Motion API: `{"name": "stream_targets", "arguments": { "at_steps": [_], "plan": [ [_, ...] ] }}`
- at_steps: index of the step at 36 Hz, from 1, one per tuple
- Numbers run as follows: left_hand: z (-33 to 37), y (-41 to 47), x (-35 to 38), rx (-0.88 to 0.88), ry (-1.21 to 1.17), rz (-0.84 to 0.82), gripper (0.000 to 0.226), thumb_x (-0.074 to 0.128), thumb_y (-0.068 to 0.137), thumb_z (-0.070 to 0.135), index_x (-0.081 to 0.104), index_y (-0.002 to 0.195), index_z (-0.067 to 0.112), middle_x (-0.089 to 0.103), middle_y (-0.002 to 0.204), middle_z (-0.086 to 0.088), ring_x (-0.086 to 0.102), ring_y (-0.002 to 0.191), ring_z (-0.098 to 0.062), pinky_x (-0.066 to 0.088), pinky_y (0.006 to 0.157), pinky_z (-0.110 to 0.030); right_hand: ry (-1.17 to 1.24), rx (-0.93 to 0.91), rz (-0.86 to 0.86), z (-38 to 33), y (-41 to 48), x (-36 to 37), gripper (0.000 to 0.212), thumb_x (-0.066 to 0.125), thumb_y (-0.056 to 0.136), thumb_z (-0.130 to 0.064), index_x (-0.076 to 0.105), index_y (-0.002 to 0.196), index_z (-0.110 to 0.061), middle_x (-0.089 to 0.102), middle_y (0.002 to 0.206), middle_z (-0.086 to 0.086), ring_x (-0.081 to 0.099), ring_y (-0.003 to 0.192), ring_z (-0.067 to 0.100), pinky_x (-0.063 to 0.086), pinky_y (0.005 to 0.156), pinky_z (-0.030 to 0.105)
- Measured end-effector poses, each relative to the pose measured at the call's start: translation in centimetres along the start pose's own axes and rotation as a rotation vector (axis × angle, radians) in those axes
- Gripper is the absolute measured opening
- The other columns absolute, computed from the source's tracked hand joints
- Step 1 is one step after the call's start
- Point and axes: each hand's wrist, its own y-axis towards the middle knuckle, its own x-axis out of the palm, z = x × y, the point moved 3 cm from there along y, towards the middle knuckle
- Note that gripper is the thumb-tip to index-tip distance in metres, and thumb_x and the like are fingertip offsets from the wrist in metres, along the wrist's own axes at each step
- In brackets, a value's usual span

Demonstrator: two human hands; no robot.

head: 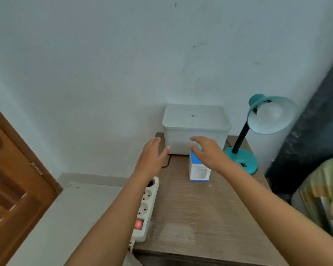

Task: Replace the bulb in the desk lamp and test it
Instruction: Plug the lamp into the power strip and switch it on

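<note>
A teal desk lamp point(242, 160) stands at the table's back right, its shade point(271, 116) tilted toward me with a white bulb point(270, 112) inside, unlit. A white and blue bulb box point(199, 172) stands upright mid-table. My right hand point(210, 152) hovers open just above and in front of the box, fingers spread. My left hand point(152, 156) is open too, held over the table's left rear edge, near a white lidded container point(196, 127).
A white power strip point(145, 210) with a glowing red switch lies along the wooden table's point(200, 217) left edge. A black cord runs behind the container. A brown door point(13, 189) stands at the left, and a patterned cushion point(323, 194) at the right.
</note>
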Motion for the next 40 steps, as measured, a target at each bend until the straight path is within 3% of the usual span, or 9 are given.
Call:
{"name": "stream_targets", "arguments": {
  "at_steps": [3, 9, 15, 17, 21, 26, 31, 35, 40],
  "plan": [
    [4.3, 2.4, 2.0, 0.094, 0.026, -0.078, 0.048, 0.045, 0.097, 0.034, 0.042, 0.135, 0.005, 0.043, 0.142, -0.014, 0.036, 0.133, -0.026, 0.028, 0.105, -0.029, -0.04, 0.103, 0.004, 3.1, -1.0, -2.8, 0.05, 0.042, 0.097, -0.028, 0.034, 0.143, -0.01, 0.035, 0.151, 0.008, 0.031, 0.14, 0.021, 0.027, 0.109, 0.026],
    [11.8, 4.4, 9.6, 0.203, 0.07, -0.32, 0.045, 0.034, 0.101, 0.028, 0.037, 0.138, 0.003, 0.039, 0.146, -0.015, 0.035, 0.134, -0.026, 0.026, 0.107, -0.03, -0.091, 0.283, 0.015, 10.2, -3.1, -6.2, 0.043, 0.041, 0.097, -0.024, 0.041, 0.134, -0.003, 0.044, 0.142, 0.017, 0.039, 0.133, 0.03, 0.031, 0.107, 0.035],
    [13.2, 4.1, 18.0, 0.201, 0.049, -0.432, 0.043, 0.033, 0.1, 0.035, 0.046, 0.129, 0.005, 0.049, 0.13, -0.012, 0.046, 0.123, -0.028, 0.037, 0.1, -0.035, -0.023, 0.401, -0.003, 17.7, -3.7, -5.6, 0.045, 0.041, 0.096, -0.03, 0.042, 0.132, -0.003, 0.046, 0.138, 0.019, 0.045, 0.126, 0.032, 0.037, 0.105, 0.041],
    [12.7, 3.8, 20.3, 0.187, 0.062, -0.43, 0.046, 0.032, 0.1, 0.035, 0.04, 0.134, 0.004, 0.044, 0.137, -0.012, 0.041, 0.127, -0.026, 0.033, 0.103, -0.033, -0.009, 0.416, -0.014, 19.1, -3.5, -4.9, 0.049, 0.04, 0.097, -0.03, 0.035, 0.138, -0.002, 0.038, 0.144, 0.019, 0.038, 0.132, 0.031, 0.033, 0.11, 0.04],
    [11.1, 3.4, 24.0, 0.16, 0.074, -0.369, 0.059, 0.032, 0.099, 0.039, 0.021, 0.146, 0.004, 0.022, 0.154, -0.012, 0.02, 0.142, -0.021, 0.021, 0.115, -0.031, 0.023, 0.418, -0.024, 21.2, -2.4, -2.9, 0.061, 0.035, 0.1, -0.03, 0.01, 0.148, -0.002, 0.008, 0.158, 0.014, 0.007, 0.147, 0.024, 0.008, 0.118, 0.032],
    [9.1, 4.0, 26.7, 0.143, 0.068, -0.294, 0.096, 0.0, 0.075, 0.07, -0.003, 0.148, 0.009, -0.01, 0.158, -0.004, -0.018, 0.138, -0.005, -0.009, 0.112, -0.022, 0.011, 0.388, 0.105, 24.0, 0.0, -0.5, 0.064, 0.03, 0.1, -0.035, 0.003, 0.148, -0.004, -0.002, 0.159, 0.011, -0.005, 0.147, 0.019, -0.004, 0.117, 0.029],
    [7.0, 4.2, 28.6, 0.189, 0.059, -0.251, 0.094, -0.006, 0.075, 0.074, -0.008, 0.146, 0.014, -0.016, 0.153, 0.004, -0.016, 0.14, -0.005, -0.008, 0.114, -0.023, -0.077, 0.342, 0.225, 25.4, 0.3, 0.9, 0.061, 0.027, 0.099, -0.036, 0.005, 0.148, -0.008, -0.001, 0.16, 0.008, -0.004, 0.147, 0.015, -0.005, 0.116, 0.026],
    [6.6, 4.4, 29.1, 0.221, 0.07, -0.238, 0.088, 0.006, 0.082, 0.07, -0.004, 0.148, 0.013, -0.019, 0.15, 0.007, -0.015, 0.141, -0.004, -0.01, 0.113, -0.02, -0.069, 0.323, 0.249, 25.7, 0.2, 1.3, 0.059, 0.028, 0.1, -0.032, 0.006, 0.148, -0.007, 0.0, 0.16, 0.008, -0.003, 0.147, 0.015, -0.001, 0.119, 0.027],
    [6.3, 4.4, 29.4, 0.227, 0.102, -0.247, 0.082, 0.007, 0.084, 0.061, -0.004, 0.149, 0.011, -0.014, 0.157, 0.0, -0.02, 0.139, -0.003, -0.011, 0.112, -0.02, -0.063, 0.308, 0.218, 25.7, 0.1, 1.2, 0.056, 0.026, 0.101, -0.027, 0.006, 0.148, -0.004, -0.003, 0.16, 0.008, -0.006, 0.147, 0.015, -0.005, 0.116, 0.022]
  ]
}}
